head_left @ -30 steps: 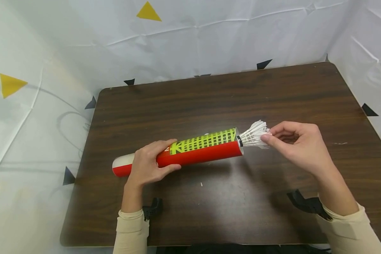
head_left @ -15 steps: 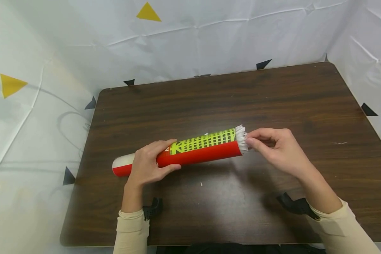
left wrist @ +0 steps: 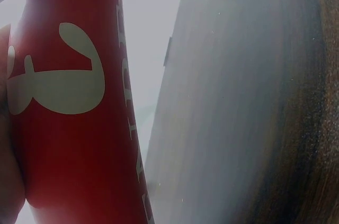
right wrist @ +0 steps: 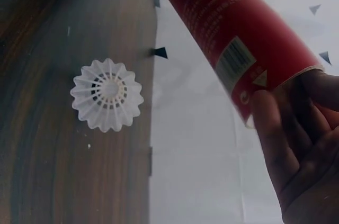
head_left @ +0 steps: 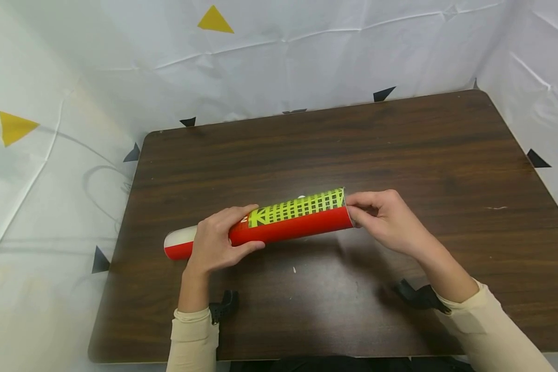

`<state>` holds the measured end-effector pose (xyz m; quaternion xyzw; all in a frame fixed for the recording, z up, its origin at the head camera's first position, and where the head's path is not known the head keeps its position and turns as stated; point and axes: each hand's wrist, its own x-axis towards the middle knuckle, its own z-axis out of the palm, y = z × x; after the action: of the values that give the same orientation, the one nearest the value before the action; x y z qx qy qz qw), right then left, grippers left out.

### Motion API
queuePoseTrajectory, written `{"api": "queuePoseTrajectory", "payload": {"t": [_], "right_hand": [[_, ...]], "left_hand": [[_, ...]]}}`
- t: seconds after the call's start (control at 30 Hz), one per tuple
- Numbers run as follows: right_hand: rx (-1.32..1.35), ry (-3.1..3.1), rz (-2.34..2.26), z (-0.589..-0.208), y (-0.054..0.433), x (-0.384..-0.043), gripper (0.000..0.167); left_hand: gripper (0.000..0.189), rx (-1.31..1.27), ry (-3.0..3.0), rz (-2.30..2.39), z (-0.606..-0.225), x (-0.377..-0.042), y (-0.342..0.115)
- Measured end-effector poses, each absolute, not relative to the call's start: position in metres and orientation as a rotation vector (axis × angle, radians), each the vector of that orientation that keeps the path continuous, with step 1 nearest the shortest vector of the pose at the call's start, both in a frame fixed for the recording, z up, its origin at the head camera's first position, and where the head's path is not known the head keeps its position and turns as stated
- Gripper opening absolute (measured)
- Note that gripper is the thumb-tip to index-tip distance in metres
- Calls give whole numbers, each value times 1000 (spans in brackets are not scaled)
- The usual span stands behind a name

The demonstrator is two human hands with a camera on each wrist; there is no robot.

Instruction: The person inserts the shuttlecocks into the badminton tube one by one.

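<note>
My left hand grips a red and yellow-green shuttlecock tube round its body, left of the middle. The tube slants with its mouth to the right, and its shadow falls on the table below. At that mouth is my right hand, thumb and forefinger bent together with their tips inside the rim. The shuttlecock between them is hidden by the tube wall. In the right wrist view one finger lies along the tube's edge. Behind the tube another shuttlecock lies on the table, its white skirt facing that camera.
A dark wood-grain table spreads under the hands. White sheeting with yellow and black triangles surrounds its back and sides. Black wrist mounts stick out below each hand, and small white flecks dot the tabletop.
The right hand has moved left, carrying a shuttlecock cork-first into the tube's mouth until its feathers went out of sight. The left hand and tube have stayed nearly still.
</note>
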<state>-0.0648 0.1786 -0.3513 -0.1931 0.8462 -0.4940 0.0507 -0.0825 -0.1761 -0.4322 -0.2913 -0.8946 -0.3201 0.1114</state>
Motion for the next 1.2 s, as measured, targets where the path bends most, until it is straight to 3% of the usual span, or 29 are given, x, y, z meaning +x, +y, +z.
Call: {"api": "queuePoseTrajectory", "payload": {"t": [1.2], "right_hand": [[-439,2420,-1633,-362,179,-81,17]], "left_hand": [[67,-851,-2636,-944,-430,-84,-181]]}}
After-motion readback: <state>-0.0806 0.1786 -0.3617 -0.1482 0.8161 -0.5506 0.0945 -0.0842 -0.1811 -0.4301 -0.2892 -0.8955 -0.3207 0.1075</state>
